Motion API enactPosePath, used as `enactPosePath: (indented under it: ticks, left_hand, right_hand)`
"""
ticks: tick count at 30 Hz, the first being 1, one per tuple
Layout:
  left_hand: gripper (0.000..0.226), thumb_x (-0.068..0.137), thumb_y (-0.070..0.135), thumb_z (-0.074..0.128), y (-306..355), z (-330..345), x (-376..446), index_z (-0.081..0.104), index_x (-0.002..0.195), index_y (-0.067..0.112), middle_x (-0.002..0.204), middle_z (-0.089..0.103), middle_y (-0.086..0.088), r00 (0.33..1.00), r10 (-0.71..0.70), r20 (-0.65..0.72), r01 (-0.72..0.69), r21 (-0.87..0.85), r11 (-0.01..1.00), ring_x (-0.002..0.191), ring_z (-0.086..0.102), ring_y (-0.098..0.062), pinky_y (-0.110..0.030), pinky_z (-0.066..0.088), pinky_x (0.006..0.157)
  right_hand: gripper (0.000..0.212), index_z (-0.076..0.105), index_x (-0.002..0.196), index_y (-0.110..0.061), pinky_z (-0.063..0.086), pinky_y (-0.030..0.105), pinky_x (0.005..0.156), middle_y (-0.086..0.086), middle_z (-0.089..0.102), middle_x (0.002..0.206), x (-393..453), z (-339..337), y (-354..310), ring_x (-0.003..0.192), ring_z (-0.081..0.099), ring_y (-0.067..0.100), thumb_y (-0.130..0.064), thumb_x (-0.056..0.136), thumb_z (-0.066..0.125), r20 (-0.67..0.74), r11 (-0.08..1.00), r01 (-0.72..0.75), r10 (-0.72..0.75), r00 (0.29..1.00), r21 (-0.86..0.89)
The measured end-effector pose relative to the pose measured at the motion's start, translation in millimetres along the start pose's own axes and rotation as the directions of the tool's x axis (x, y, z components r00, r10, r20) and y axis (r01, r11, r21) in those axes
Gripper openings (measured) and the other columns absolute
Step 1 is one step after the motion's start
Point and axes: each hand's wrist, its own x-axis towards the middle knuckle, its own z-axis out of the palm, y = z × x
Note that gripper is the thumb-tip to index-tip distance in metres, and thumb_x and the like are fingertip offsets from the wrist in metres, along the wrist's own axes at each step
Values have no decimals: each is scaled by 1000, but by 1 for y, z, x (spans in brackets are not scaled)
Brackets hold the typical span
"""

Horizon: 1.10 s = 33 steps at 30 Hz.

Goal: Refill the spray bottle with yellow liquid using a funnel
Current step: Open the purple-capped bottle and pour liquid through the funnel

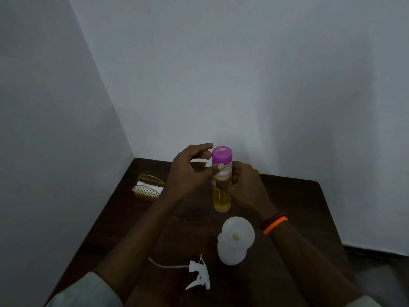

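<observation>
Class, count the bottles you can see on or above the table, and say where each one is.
2. The yellow liquid bottle is held upright in both hands; the white spray bottle stands nearer on the table, funnel in its neck.

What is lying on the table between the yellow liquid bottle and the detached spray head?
In the head view, the white funnel sits in the spray bottle, between the yellow bottle and the spray head.

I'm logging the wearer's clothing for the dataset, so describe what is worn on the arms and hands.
Both hands, left and right, are bare: no gloves, no rings visible. The right wrist carries two braided bands, one dark, one bright orange. Pale, light-coloured sleeves are pushed up near the elbows, leaving the forearms uncovered.
</observation>
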Motion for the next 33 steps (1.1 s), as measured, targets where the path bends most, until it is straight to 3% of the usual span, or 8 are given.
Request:
enactPosePath:
  ticks: [6,9,15,18,21,27,30,33]
  left_hand:
    - [74,68,51,81,5,7,4,64,131,15,125,69,1,999,-3,41,1,47,999,114,65,-12,-31,60,88]
    - [64,71,39,86,9,9,6,66,127,15,123,70,1,1000,9,-10,-9,38,999,111,66,-11,-30,61,86]
    - [56,76,30,85,13,1,10,65,126,15,123,69,1,998,25,-58,-27,-32,999,112,66,-17,-34,61,87]
    - [51,78,27,85,2,-10,7,65,124,17,123,66,0,989,1,-149,-8,-46,999,110,64,-14,-26,60,83]
    - [48,79,28,83,-28,-23,-6,65,123,18,120,66,1,970,-40,-238,48,27,999,107,64,-11,-23,57,82]
    - [55,75,23,85,-111,-14,-58,62,124,18,120,64,5,933,-353,-75,361,212,908,108,61,-8,-29,55,93]
    - [57,71,21,88,-146,-2,-78,62,122,21,117,62,7,869,-494,14,461,338,821,109,61,-11,-24,52,91]
    - [63,69,26,89,-177,10,-92,61,125,21,122,62,1,812,-581,58,487,483,728,113,59,-16,-32,51,98]
  right_hand:
    - [49,67,117,-13,61,27,81,0,76,99,-3,8,-4,88,72,8,-32,75,85,18,999,42,-42,999,31]
    - [50,68,117,-13,61,30,82,0,76,100,-2,9,-3,90,73,9,-33,75,85,24,998,36,-37,999,47]
    - [49,68,117,-13,50,8,76,-1,75,106,0,7,-1,91,69,6,-31,75,86,21,1000,19,-19,1000,18]
    - [45,69,111,-17,49,7,73,-7,73,98,-1,5,0,86,66,-2,-34,73,87,11,1000,0,0,1000,8]
    - [46,70,111,-14,50,6,71,-5,74,98,-1,2,4,88,68,2,-33,73,88,-4,1000,-14,14,1000,8]
    - [47,70,110,-13,55,12,75,-2,75,101,0,3,14,91,70,6,-34,72,88,-24,999,-32,31,999,-14]
    - [47,69,109,-12,61,27,81,-2,76,101,0,3,18,93,72,7,-33,72,89,-29,999,-45,45,999,11]
    - [49,69,111,-13,61,28,82,-2,75,102,-1,3,22,94,72,7,-34,71,88,-43,998,-55,56,998,21]
